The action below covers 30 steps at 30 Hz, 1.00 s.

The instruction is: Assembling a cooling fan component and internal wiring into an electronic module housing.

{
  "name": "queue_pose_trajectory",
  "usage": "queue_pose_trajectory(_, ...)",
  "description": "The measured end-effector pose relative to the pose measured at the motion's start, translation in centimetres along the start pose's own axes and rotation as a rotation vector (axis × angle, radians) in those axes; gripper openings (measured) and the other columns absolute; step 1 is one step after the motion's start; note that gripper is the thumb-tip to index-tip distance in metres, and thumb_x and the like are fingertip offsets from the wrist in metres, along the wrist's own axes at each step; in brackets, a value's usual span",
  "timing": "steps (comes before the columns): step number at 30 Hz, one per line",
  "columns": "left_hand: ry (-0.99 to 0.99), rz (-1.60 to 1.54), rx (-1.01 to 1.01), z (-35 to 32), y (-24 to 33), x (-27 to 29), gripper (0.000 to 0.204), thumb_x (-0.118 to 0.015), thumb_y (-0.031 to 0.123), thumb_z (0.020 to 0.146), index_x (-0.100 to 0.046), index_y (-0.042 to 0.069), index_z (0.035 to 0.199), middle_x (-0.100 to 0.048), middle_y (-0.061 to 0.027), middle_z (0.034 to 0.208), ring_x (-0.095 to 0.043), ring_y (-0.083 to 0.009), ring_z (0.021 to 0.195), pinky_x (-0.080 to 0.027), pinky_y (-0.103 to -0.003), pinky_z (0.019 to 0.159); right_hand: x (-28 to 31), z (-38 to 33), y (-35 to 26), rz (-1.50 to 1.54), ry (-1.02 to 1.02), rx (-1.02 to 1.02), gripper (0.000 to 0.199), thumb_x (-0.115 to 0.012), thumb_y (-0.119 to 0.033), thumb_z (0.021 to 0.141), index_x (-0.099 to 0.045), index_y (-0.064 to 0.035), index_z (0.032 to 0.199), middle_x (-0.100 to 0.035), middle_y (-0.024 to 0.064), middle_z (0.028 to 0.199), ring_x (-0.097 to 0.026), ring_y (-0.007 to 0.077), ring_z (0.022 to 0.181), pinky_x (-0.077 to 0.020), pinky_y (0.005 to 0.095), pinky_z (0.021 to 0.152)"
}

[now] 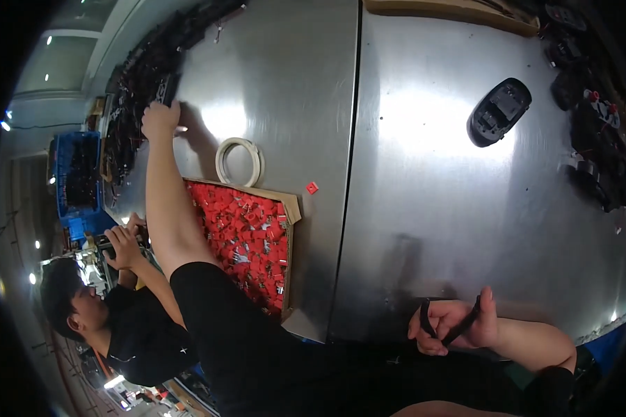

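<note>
My left arm stretches to the far left, where my left hand [161, 119] closes at a black plastic part [165, 89] on the edge of a heaped pile of dark parts [129, 97]. Its fingertips are partly hidden. Close to my body at the lower right, my right hand [459, 325] is palm up with curled fingers, holding a thin black U-shaped strip [462, 332]. A black oval housing [501, 111] with its inside exposed lies by itself on the metal table [410, 201], beyond my right hand.
A cardboard box [290, 208] full of small red parts [240, 233] stands beneath my left forearm. Beside it are a roll of pale tape [239, 162] and one loose red piece [312, 187]. More black parts [598, 153] line the right edge. A co-worker [132, 326] sits at left, near a blue crate [78, 174].
</note>
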<state>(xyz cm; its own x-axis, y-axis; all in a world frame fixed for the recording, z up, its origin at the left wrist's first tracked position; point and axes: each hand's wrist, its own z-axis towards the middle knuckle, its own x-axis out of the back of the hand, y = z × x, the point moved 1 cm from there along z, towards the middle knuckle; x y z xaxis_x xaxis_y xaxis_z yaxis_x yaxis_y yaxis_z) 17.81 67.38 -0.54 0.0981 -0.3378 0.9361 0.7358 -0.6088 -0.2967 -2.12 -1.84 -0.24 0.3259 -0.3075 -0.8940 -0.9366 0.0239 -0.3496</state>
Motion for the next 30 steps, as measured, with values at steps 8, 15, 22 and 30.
queue_pose_trajectory(8,-0.090,-0.623,-0.075,0.8,-1.8,2.3,0.111,-0.081,0.056,0.074,-0.036,-0.005,0.155,-0.060,-0.0299,0.141,-0.061,-0.0432,0.129,-0.046,-0.044,0.112,0.8,-0.7,0.7,-0.044,-0.131,0.015,0.128,-0.018,-0.105,0.077,-0.056,0.0060,0.129,-0.056,0.0072,0.080,-0.051,0.0163,0.067,-0.0425,0.0319,0.069)
queue_pose_trajectory(15,-0.021,-0.615,-0.846,-18.4,11.4,12.9,0.125,-0.082,0.023,0.066,-0.010,0.025,0.169,-0.035,-0.0323,0.157,-0.048,-0.0492,0.139,-0.047,-0.047,0.112,0.9,-0.7,1.2,0.045,-0.187,0.034,0.118,-0.017,-0.098,0.085,-0.054,0.0017,0.135,-0.058,0.0078,0.082,-0.052,0.0158,0.066,-0.0426,0.0311,0.069)
queue_pose_trajectory(22,0.256,-1.063,-1.013,-46.1,13.2,24.1,0.120,-0.074,0.007,0.074,-0.001,0.016,0.170,-0.046,-0.0232,0.154,-0.053,-0.0349,0.137,-0.043,-0.040,0.114,-3.7,-6.5,-4.0,-1.096,-0.048,0.318,0.084,-0.065,-0.072,0.089,-0.051,-0.0056,0.139,-0.067,0.0117,0.104,-0.061,0.0194,0.080,-0.0505,0.0325,0.071)
queue_pose_trajectory(30,-0.606,-2.079,-0.627,-61.3,8.7,23.1,0.128,-0.074,0.002,0.078,0.016,0.021,0.167,-0.050,-0.0239,0.146,-0.065,-0.0218,0.113,-0.054,-0.032,0.095,1.8,-15.2,-6.8,-2.474,0.755,0.661,0.081,-0.083,-0.062,0.075,-0.063,-0.0040,0.127,-0.063,0.0144,0.116,-0.060,0.0346,0.112,-0.0470,0.0446,0.097)
